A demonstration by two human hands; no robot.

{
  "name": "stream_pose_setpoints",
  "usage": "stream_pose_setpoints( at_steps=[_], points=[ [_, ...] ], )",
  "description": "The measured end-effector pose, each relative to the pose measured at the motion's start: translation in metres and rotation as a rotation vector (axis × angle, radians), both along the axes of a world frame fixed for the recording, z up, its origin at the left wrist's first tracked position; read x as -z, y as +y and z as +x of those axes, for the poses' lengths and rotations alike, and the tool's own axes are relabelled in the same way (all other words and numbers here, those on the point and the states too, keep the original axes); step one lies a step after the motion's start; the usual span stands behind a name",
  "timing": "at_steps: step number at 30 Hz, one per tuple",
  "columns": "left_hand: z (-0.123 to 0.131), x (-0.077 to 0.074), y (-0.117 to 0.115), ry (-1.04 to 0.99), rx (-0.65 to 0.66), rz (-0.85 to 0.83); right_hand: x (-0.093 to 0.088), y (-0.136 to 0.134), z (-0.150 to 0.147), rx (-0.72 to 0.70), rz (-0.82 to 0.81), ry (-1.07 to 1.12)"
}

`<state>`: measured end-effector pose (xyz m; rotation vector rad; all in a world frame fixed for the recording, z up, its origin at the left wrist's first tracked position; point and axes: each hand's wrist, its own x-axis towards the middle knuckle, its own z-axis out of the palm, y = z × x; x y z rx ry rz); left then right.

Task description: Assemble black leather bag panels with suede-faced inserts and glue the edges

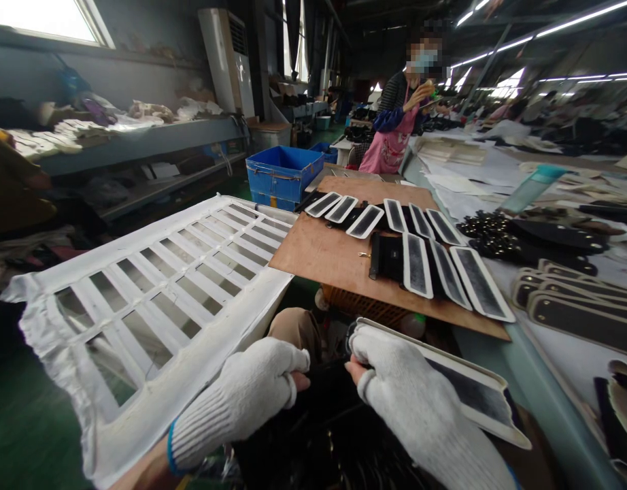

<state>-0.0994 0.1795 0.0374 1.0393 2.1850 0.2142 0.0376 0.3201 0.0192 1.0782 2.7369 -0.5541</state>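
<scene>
My left hand (265, 381), in a white knit glove with bare thumb tip, is closed with its fingertips pinched together above dark material. Whatever it may hold is too small or hidden to make out. My right hand (408, 388), gloved the same way, is closed around the near-left end of a long dark panel with a raised white border (471, 381). The panel slants away to the right beneath that hand. Below both hands lies a heap of black material with small shiny metal bits (324, 435), partly hidden by the gloves.
On a brown board (318, 248) ahead lie several black pieces with white-bordered panels (418, 265). A white-wrapped slatted rack (181, 279) stands at left. Blue bins (283, 173) sit beyond. At right, a worktable holds stacked dark straps (573, 299). A person in a pink apron (390, 146) stands farther back.
</scene>
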Motion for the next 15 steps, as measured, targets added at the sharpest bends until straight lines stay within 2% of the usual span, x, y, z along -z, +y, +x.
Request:
stream_pose_setpoints(
  at_steps=[10,15],
  points=[
    [0.006,0.001,0.003,0.026,0.026,-0.012,0.001,-0.003,-0.002,0.034,-0.013,0.002],
    [0.009,-0.014,0.008,0.036,0.057,-0.053,-0.003,-0.005,-0.007,0.031,-0.042,-0.02]
  ],
)
